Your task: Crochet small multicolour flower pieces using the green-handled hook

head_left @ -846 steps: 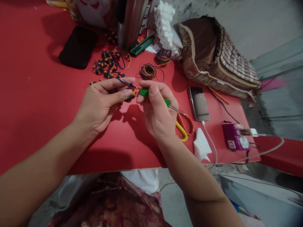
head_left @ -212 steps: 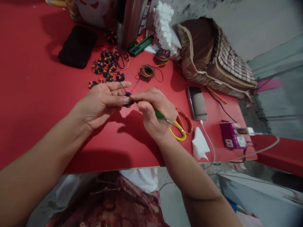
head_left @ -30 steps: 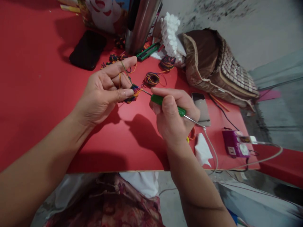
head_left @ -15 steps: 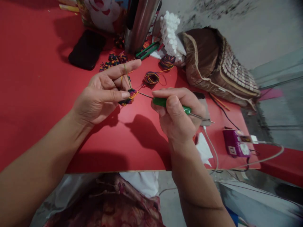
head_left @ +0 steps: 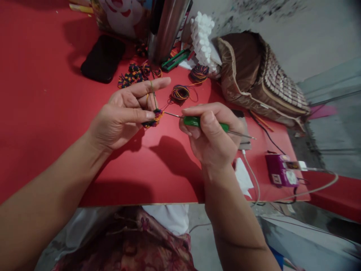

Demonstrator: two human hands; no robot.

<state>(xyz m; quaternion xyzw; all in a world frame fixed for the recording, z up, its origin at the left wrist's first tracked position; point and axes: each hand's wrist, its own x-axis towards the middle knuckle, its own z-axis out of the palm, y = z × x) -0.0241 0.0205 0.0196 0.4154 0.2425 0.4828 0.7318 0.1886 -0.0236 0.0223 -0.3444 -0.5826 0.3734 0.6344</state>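
Observation:
Between thumb and fingers, my left hand (head_left: 121, 113) pinches a small multicoloured crochet piece (head_left: 153, 119). A strand of yarn (head_left: 153, 95) runs from the piece up over my raised index finger. My right hand (head_left: 214, 133) grips the green handle of a crochet hook (head_left: 192, 121), and its thin metal shaft reaches left to the edge of the piece. The hook's tip is hidden at the stitches. Behind the hands lie a loose coil of multicoloured yarn (head_left: 180, 94) and a wound ball of yarn (head_left: 199, 73).
On the red table (head_left: 42, 124) are a black phone-like object (head_left: 103, 59), finished crochet pieces (head_left: 131, 76), a metal flask (head_left: 169, 30), a green cutter (head_left: 176, 60) and a brown bag (head_left: 254, 71). A purple power adapter (head_left: 280, 171) with cables sits at the right edge.
My left index finger has lowered slightly, along with the yarn over it. My right hand has turned a little, and the hook lies slightly flatter. Both hands keep their holds.

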